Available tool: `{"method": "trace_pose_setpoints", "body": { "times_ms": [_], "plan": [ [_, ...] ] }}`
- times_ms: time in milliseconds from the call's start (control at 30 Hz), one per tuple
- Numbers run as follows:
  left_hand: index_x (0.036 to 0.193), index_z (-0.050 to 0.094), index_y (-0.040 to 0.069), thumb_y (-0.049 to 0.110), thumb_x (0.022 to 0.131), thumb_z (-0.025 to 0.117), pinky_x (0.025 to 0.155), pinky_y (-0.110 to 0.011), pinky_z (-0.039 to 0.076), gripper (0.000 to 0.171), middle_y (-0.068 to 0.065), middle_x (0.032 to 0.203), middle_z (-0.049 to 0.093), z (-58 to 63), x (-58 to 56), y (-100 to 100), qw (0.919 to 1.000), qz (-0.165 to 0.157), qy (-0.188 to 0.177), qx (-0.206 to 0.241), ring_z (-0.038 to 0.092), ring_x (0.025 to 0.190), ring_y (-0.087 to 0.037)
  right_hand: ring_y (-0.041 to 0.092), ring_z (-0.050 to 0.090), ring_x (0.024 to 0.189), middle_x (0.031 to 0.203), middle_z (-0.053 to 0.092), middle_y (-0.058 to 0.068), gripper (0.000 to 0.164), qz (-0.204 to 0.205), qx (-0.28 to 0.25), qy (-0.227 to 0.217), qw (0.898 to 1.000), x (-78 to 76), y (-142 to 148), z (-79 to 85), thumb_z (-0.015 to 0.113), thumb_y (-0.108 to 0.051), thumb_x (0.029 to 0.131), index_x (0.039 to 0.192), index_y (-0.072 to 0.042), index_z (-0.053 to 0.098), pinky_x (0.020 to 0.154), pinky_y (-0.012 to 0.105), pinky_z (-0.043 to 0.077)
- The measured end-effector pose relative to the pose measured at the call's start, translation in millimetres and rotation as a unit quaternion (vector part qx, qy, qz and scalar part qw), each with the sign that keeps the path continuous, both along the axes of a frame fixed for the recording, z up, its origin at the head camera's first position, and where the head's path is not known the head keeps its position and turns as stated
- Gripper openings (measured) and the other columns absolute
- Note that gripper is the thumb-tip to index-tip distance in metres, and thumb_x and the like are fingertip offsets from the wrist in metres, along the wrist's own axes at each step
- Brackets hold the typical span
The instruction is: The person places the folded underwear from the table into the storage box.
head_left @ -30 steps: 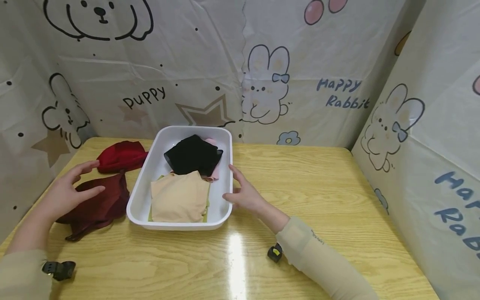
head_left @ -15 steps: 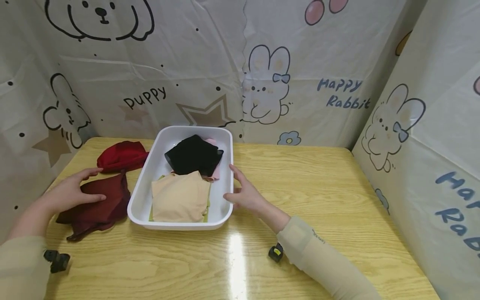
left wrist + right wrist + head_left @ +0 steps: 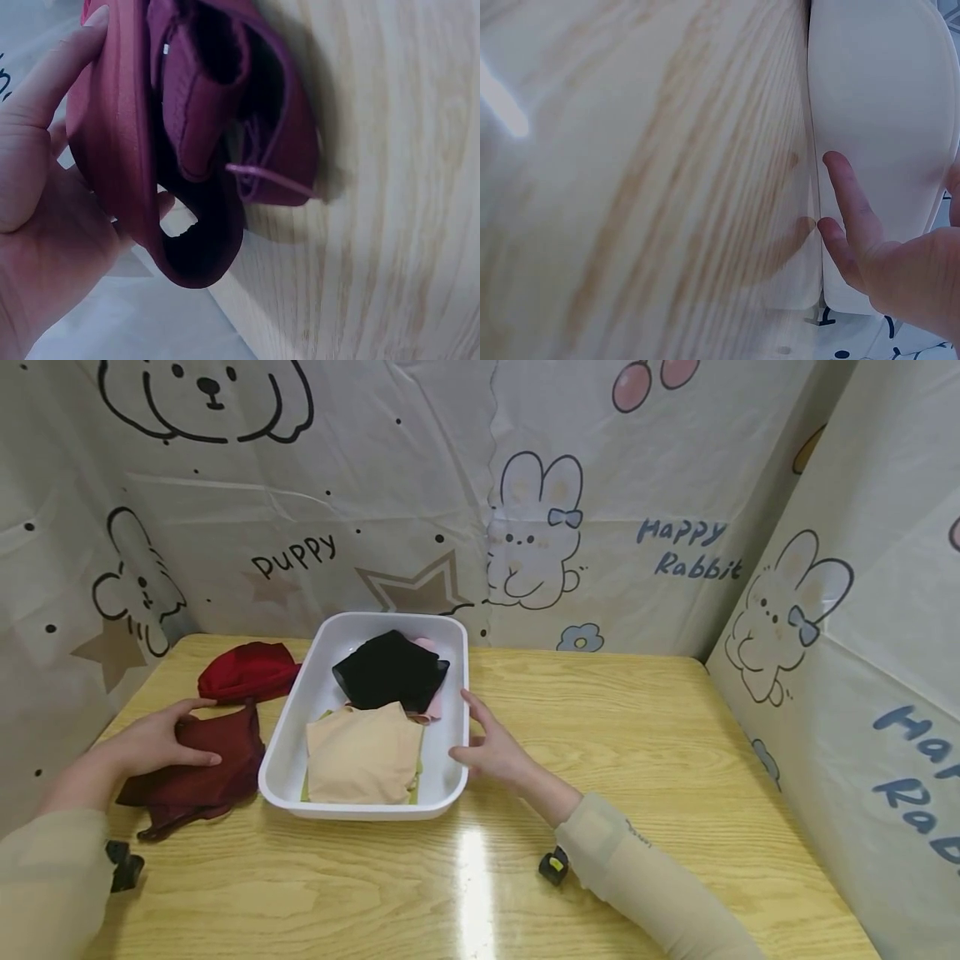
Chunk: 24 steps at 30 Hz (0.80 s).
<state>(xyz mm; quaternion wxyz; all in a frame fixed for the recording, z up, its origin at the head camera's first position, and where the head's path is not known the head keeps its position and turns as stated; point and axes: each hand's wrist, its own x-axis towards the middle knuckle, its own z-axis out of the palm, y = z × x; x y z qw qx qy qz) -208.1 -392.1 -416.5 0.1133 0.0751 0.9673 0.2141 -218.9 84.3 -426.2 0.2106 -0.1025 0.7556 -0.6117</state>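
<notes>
My left hand [image 3: 153,745] is over a folded dark red garment [image 3: 225,747] on the table, thumb across its top and another finger along its far edge. In the left wrist view the garment [image 3: 124,142] lies between thumb and fingers, a fingertip showing through a gap in it. My right hand [image 3: 498,753] holds the right side of a white tub [image 3: 288,760], thumb over the rim. In the right wrist view two fingers [image 3: 851,199] extend against the tub's outer wall. Inside the tub, a beige folded garment [image 3: 365,756] lies in front of a black one [image 3: 390,668].
A brighter red folded garment [image 3: 243,671] rests behind the dark red one, left of the tub. Pink fabric [image 3: 433,706] peeks from under the black piece, olive fabric [image 3: 414,793] from under the beige. A printed cloth [image 3: 420,468] screens the table's back and sides.
My left hand has come down and right onto the dark red garment, its fingers drawing nearer the cloth. My right hand and the tub have stayed in place.
</notes>
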Motion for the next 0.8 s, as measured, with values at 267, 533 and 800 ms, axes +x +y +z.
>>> {"method": "trace_pose_setpoints", "body": {
  "times_ms": [267,533,800],
  "plan": [
    [0.136,0.032,-0.004,0.045,0.071,0.079,0.084,-0.06,0.043,0.093,-0.035,0.118,0.05,-1.8,-2.9,6,1.0,-0.002,-0.001,0.0,0.052,0.103,-0.045,0.035,0.049,0.119,0.157,0.012,0.001,0.092,-0.003,0.004,-0.007,1.0,0.8,1,0.7,0.064,-0.003,0.083,0.15,-0.038,0.012,0.064,0.035,0.057],
    [0.134,0.037,0.002,0.048,0.068,0.08,0.082,-0.057,0.044,0.091,-0.032,0.118,0.052,-2.7,-0.9,8,0.9996,-0.006,0.025,0.009,0.054,0.1,-0.042,0.037,0.048,0.12,0.158,0.009,0.004,0.092,0.006,0.007,-0.019,1.0,1.6,2,6.1,0.064,-0.002,0.084,0.151,-0.034,0.01,0.065,0.037,0.057],
    [0.135,0.039,0.006,0.049,0.066,0.082,0.079,-0.057,0.044,0.092,-0.031,0.119,0.049,8.4,4.7,8,0.9982,-0.017,0.057,0.01,0.05,0.103,-0.044,0.037,0.048,0.121,0.158,0.009,0.009,0.091,0.012,0.004,-0.021,1.0,13.2,0,29.1,0.062,0.0,0.084,0.152,-0.027,0.009,0.07,0.039,0.057]
  ]
}}
